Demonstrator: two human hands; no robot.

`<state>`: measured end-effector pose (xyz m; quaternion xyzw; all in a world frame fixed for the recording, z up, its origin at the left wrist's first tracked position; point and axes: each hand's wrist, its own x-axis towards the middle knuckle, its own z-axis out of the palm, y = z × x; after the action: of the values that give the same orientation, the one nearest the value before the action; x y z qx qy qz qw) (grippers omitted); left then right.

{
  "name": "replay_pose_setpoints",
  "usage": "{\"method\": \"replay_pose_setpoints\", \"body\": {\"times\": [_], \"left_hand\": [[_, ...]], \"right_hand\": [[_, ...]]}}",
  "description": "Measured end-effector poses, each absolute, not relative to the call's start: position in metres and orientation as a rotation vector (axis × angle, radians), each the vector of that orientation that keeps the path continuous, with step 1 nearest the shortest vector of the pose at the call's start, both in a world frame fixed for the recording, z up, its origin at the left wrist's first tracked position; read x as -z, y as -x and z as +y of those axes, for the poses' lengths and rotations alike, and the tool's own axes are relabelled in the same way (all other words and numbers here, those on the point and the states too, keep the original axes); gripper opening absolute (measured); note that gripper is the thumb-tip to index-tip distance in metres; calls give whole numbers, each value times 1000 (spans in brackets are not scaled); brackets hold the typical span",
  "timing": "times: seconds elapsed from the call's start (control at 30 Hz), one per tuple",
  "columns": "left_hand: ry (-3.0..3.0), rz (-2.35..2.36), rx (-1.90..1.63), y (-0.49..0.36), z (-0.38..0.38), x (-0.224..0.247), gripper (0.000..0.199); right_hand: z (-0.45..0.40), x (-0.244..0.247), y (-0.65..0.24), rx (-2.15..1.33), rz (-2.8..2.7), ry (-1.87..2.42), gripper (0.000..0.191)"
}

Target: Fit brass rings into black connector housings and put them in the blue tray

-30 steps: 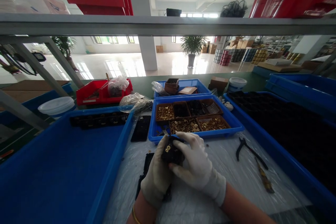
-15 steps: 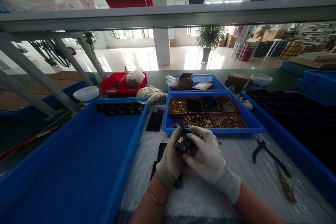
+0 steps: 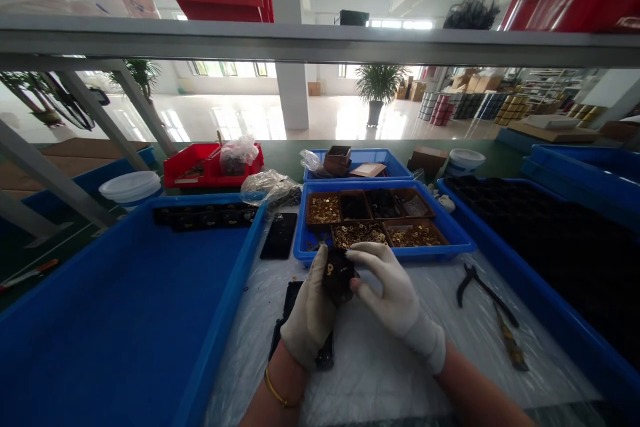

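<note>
A black housing (image 3: 340,278) with small brass pieces on it is held in my gloved left hand (image 3: 311,310). My right hand (image 3: 395,293), also gloved, touches the housing's right edge with its thumb and fingertips. Another black part (image 3: 325,352) lies on the plastic sheet, partly hidden under my left hand. Just beyond my hands, a blue tray (image 3: 453,248) holds brown boxes of brass pieces (image 3: 359,235) and black parts (image 3: 383,203).
A large blue tray (image 3: 135,313) with a row of black parts fills the left. Pliers (image 3: 487,293) and a yellow-handled tool (image 3: 511,340) lie to the right, beside a tray of black parts (image 3: 560,240). A grey shelf beam (image 3: 320,50) crosses above.
The view has shifted, so most things appear further left. The housing has turned a little in my left hand, and my right fingers have moved off its face to its edge.
</note>
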<state>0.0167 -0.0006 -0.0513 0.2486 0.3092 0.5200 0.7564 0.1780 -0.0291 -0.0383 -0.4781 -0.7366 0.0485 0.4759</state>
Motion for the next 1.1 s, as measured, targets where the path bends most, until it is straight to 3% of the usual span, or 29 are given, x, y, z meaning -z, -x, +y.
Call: {"method": "replay_pose_setpoints", "body": {"times": [0.13, 0.3, 0.53, 0.67, 0.87, 1.0, 1.1], "left_hand": [[-405, 731, -1066, -26, 1, 32, 42], [-345, 722, -1042, -27, -1, 27, 37], [-371, 707, -1061, -25, 0, 28, 40], [-396, 709, -1074, -26, 1, 28, 40], [-396, 696, -1063, -24, 2, 30, 40], [-372, 708, -1064, -23, 1, 29, 39], [-357, 689, -1058, -23, 0, 29, 43]], "right_hand": [[-7, 19, -233, -100, -1595, 1435, 24], [34, 6, -294, -270, -1878, 2054, 25], [78, 14, -303, -469, -2076, 2294, 7], [90, 16, -300, -510, -2118, 2381, 21], [90, 23, -306, -467, -2003, 2345, 20], [80, 26, -311, -348, -1820, 2211, 7], [68, 24, -310, -297, -1678, 2069, 13]]}}
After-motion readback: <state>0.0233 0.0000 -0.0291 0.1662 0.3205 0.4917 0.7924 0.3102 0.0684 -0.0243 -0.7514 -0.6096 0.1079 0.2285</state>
